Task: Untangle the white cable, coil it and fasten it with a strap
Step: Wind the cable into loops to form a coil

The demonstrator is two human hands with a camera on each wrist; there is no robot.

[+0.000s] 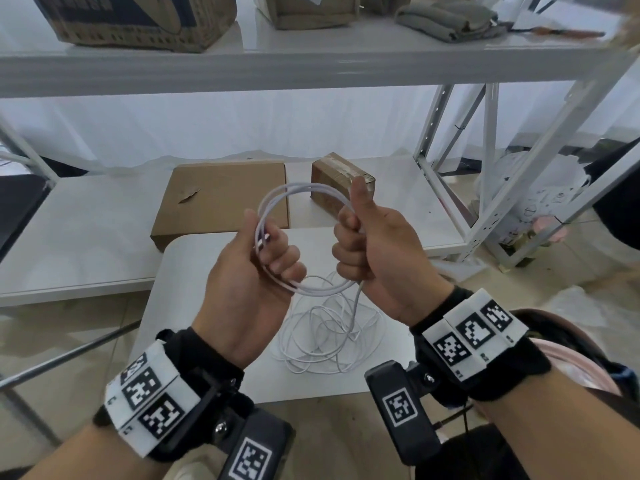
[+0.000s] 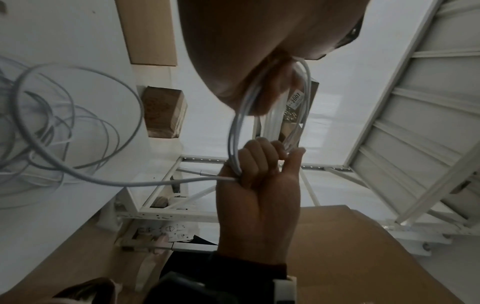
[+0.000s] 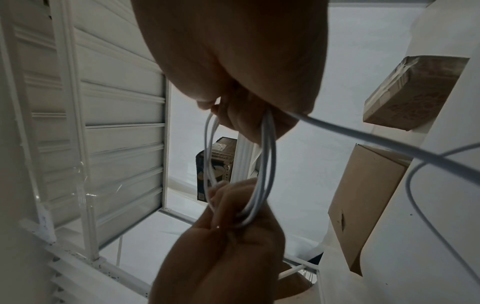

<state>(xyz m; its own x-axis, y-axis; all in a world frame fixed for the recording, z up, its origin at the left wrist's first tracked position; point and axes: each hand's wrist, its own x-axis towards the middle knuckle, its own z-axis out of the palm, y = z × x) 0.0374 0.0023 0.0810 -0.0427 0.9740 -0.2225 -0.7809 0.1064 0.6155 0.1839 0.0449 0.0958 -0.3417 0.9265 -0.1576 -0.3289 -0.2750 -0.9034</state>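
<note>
Both hands raised, left grip [image 1: 258,258] and right grip [image 1: 372,244] apparently fisted (right thumb up).

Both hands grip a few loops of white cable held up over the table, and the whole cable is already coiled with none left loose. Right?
Not quite. The left hand and right hand do grip the coil, but the head view shows much of the cable lying in a loose tangle on the table, joined to the coil by a hanging strand.
</note>
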